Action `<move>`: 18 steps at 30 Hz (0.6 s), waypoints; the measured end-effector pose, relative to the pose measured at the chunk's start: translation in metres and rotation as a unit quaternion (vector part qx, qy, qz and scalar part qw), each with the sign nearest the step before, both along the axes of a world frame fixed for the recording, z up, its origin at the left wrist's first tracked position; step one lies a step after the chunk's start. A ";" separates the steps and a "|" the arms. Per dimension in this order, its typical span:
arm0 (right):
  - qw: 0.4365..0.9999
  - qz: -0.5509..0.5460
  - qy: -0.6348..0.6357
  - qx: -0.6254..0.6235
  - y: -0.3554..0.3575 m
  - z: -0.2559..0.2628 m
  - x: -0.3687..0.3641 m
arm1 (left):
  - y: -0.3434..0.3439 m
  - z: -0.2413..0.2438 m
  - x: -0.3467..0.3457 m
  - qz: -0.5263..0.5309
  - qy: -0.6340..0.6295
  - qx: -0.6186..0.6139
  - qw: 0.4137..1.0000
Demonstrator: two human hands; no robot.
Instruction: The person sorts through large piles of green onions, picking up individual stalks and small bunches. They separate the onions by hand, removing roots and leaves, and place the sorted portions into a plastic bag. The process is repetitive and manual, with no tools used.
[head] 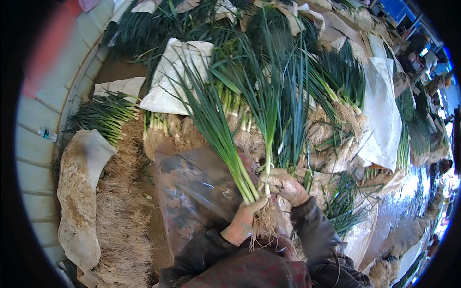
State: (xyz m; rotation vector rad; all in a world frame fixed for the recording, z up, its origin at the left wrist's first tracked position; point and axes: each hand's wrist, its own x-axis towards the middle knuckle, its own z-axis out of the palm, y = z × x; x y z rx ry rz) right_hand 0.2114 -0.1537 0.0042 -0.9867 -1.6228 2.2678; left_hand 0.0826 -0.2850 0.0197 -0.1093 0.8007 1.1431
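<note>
My left hand [240,222] is closed around several green onion stalks [239,174], their leaves fanning up and to the left. Pale roots [264,219] hang below its fingers. Just to the right, my right hand [284,185] grips a single green onion [268,151] low on its white stem, its leaves pointing away from me. The two hands nearly touch above my lap, where a muddy plastic apron [194,190] is spread. Mud coats the fingers of both hands.
Rooted green onion bundles [162,124] lie ahead, partly under a white sack [180,72]. More roots [122,223] are piled at left beside a dirty sack [81,201]. Loose leaves [344,205] lie at right. A plastic bottle [48,135] rests near the left wall, and people are in the far right background.
</note>
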 end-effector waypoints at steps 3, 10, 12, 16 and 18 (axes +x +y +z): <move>0.962 -0.002 -0.185 0.198 -0.007 0.008 -0.011 | -0.005 -0.032 0.000 -0.002 0.096 0.024 0.995; 0.747 0.034 -0.268 0.607 -0.048 0.002 -0.011 | -0.008 -0.028 0.013 0.004 0.081 -0.039 0.996; 0.718 0.020 -0.231 0.656 -0.049 -0.005 -0.002 | -0.012 -0.021 0.010 -0.022 0.034 -0.036 0.999; 0.690 0.064 -0.293 0.658 -0.056 0.007 0.009 | -0.016 -0.020 0.014 -0.014 -0.021 -0.042 0.999; 0.700 0.097 -0.203 0.677 -0.072 0.001 0.028 | -0.005 -0.015 0.007 0.014 0.002 -0.071 0.997</move>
